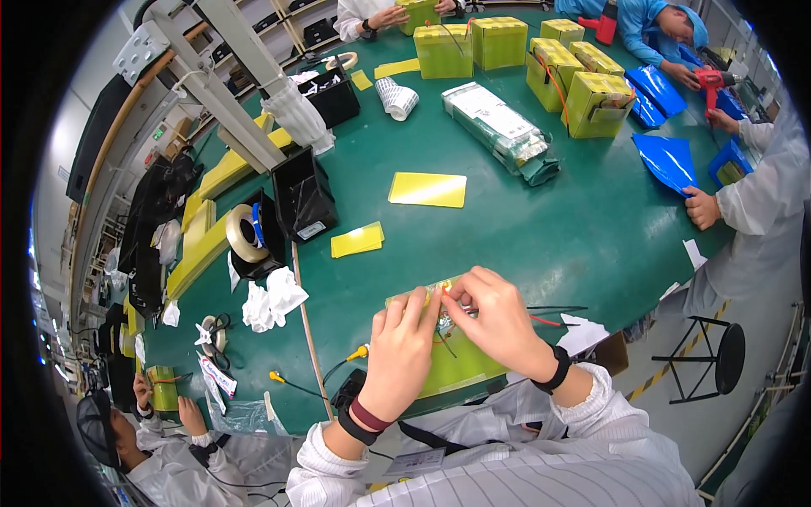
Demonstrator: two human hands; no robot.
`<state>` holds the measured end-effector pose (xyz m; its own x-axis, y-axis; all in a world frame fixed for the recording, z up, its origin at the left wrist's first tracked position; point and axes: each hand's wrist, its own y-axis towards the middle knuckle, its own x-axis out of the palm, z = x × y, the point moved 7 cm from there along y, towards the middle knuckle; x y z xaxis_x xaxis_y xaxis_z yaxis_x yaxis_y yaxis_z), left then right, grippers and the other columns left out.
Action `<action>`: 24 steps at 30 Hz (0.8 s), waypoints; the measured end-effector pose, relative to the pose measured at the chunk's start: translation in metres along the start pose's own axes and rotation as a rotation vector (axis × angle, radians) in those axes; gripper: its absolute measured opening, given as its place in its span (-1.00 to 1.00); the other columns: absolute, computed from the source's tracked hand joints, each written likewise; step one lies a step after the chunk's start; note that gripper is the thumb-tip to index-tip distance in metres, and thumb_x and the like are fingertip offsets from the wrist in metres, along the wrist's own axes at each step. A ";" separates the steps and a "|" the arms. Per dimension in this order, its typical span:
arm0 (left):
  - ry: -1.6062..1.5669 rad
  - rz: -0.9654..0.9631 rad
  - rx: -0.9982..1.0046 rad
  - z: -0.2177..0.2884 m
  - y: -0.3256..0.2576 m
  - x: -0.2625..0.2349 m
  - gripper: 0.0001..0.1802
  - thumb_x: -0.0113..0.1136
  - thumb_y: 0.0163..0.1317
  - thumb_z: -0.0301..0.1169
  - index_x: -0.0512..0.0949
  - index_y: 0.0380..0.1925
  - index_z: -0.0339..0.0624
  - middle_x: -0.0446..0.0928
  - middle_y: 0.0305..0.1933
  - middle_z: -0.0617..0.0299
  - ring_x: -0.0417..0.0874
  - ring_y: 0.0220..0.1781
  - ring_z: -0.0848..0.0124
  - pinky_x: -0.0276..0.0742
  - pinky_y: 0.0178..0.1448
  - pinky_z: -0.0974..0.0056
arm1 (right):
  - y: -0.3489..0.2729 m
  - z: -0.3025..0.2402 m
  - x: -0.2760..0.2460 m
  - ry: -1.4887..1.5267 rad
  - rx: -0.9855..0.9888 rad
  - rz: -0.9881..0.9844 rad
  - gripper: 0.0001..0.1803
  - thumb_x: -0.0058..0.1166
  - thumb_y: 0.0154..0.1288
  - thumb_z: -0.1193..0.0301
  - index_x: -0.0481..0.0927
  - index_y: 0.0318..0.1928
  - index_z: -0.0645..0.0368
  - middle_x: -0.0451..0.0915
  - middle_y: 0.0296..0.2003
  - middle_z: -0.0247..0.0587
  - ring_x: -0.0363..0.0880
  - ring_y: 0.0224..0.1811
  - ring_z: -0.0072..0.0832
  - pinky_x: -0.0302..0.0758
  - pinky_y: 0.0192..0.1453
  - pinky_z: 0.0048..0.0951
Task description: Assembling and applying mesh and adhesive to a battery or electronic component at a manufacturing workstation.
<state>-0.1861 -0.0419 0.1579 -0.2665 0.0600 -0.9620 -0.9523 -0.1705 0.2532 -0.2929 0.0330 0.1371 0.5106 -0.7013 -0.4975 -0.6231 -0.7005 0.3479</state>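
Note:
A yellow-green wrapped battery pack [460, 365] lies in front of me at the near table edge. My left hand [399, 353] rests over its left side, fingers bent down and closed together at its far end; what they hold is hidden. From the right, my right hand [497, 325] pinches thumb and forefinger at the same spot, where a small orange-red bit shows, too small to name. Between the hands are thin wires and a shiny patch on the pack. A red wire [547, 321] and a black wire [557, 308] stick out to the right.
Left of the pack lies a cable with a yellow connector [359, 352]. Yellow sheets [427, 189], a black bin [302, 196], tape rolls [247, 233], scissors [218, 342] and a wrapped package [498, 127] lie farther off. Battery packs [598, 106] stand at the back. Co-workers sit around; one holds a red heat gun [714, 80].

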 end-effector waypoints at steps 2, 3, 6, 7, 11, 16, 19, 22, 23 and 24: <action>0.016 -0.008 0.008 -0.001 0.001 0.000 -0.48 0.12 0.10 -0.59 0.56 0.15 -0.25 0.45 0.17 0.12 0.47 0.17 0.17 0.39 0.18 0.13 | 0.001 0.000 0.000 0.013 0.008 0.000 -0.82 0.27 0.23 0.49 0.53 -0.43 0.28 0.54 -0.43 -0.11 0.59 -0.35 -0.18 0.53 -0.28 -0.19; 0.032 -0.011 0.017 0.000 0.002 0.000 -0.48 0.12 0.10 -0.59 0.56 0.15 -0.26 0.45 0.17 0.12 0.47 0.17 0.17 0.39 0.18 0.13 | 0.001 -0.001 0.000 0.008 0.006 -0.001 -0.82 0.27 0.23 0.49 0.53 -0.43 0.28 0.54 -0.43 -0.11 0.59 -0.35 -0.18 0.53 -0.28 -0.19; 0.049 -0.020 0.011 0.002 0.001 0.001 -0.48 0.12 0.11 -0.60 0.57 0.15 -0.23 0.46 0.16 0.12 0.47 0.17 0.18 0.40 0.17 0.13 | 0.001 -0.001 0.000 -0.008 -0.010 0.002 -0.82 0.27 0.23 0.49 0.53 -0.43 0.28 0.54 -0.43 -0.11 0.59 -0.35 -0.17 0.53 -0.28 -0.18; 0.050 -0.021 0.012 0.001 0.001 0.002 -0.48 0.12 0.11 -0.60 0.57 0.15 -0.23 0.46 0.16 0.12 0.47 0.17 0.18 0.40 0.17 0.13 | 0.002 -0.002 -0.001 -0.019 -0.028 0.008 -0.81 0.27 0.23 0.48 0.53 -0.43 0.28 0.54 -0.43 -0.11 0.58 -0.35 -0.17 0.53 -0.28 -0.18; -0.036 0.003 -0.042 -0.004 -0.001 -0.001 -0.48 0.12 0.12 -0.61 0.59 0.15 -0.19 0.46 0.14 0.12 0.48 0.13 0.19 0.39 0.13 0.12 | 0.001 0.001 0.000 -0.003 0.006 -0.005 -0.82 0.27 0.23 0.48 0.53 -0.42 0.28 0.54 -0.43 -0.12 0.59 -0.34 -0.17 0.53 -0.27 -0.18; -0.065 0.012 -0.077 -0.009 -0.005 -0.001 -0.48 0.15 0.10 -0.61 0.59 0.14 -0.19 0.47 0.11 0.12 0.48 0.10 0.18 0.37 0.08 0.12 | 0.000 0.001 0.000 0.005 -0.001 0.008 -0.82 0.27 0.22 0.49 0.53 -0.43 0.27 0.55 -0.43 -0.12 0.59 -0.35 -0.18 0.54 -0.26 -0.19; 0.012 0.031 -0.026 -0.004 -0.005 0.001 -0.48 0.16 0.08 -0.61 0.59 0.13 -0.20 0.47 0.11 0.13 0.48 0.11 0.18 0.36 0.07 0.12 | 0.000 -0.001 -0.001 -0.006 -0.012 0.013 -0.82 0.27 0.22 0.49 0.53 -0.44 0.27 0.54 -0.43 -0.13 0.59 -0.35 -0.18 0.54 -0.27 -0.19; 0.084 0.061 0.008 0.000 -0.005 0.001 -0.48 0.16 0.08 -0.60 0.59 0.12 -0.21 0.46 0.12 0.13 0.49 0.11 0.19 0.35 0.07 0.12 | 0.001 0.000 0.000 -0.007 -0.006 0.009 -0.82 0.27 0.21 0.50 0.53 -0.44 0.27 0.54 -0.43 -0.13 0.59 -0.36 -0.19 0.53 -0.28 -0.19; 0.045 0.055 -0.021 -0.003 -0.004 0.000 -0.48 0.16 0.08 -0.60 0.59 0.13 -0.21 0.46 0.12 0.13 0.49 0.11 0.20 0.35 0.08 0.13 | 0.001 0.000 0.000 -0.009 -0.007 0.008 -0.82 0.27 0.21 0.50 0.53 -0.44 0.27 0.54 -0.43 -0.13 0.59 -0.36 -0.19 0.53 -0.28 -0.19; 0.006 0.050 -0.051 -0.005 -0.003 0.000 -0.48 0.16 0.08 -0.60 0.59 0.13 -0.21 0.46 0.13 0.14 0.49 0.11 0.21 0.36 0.09 0.13 | 0.001 -0.001 0.000 -0.006 -0.003 0.007 -0.82 0.28 0.21 0.50 0.53 -0.44 0.27 0.54 -0.44 -0.13 0.58 -0.36 -0.19 0.53 -0.28 -0.20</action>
<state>-0.1826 -0.0467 0.1571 -0.3124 0.0439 -0.9489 -0.9290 -0.2226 0.2955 -0.2930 0.0323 0.1377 0.5025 -0.7057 -0.4995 -0.6250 -0.6957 0.3541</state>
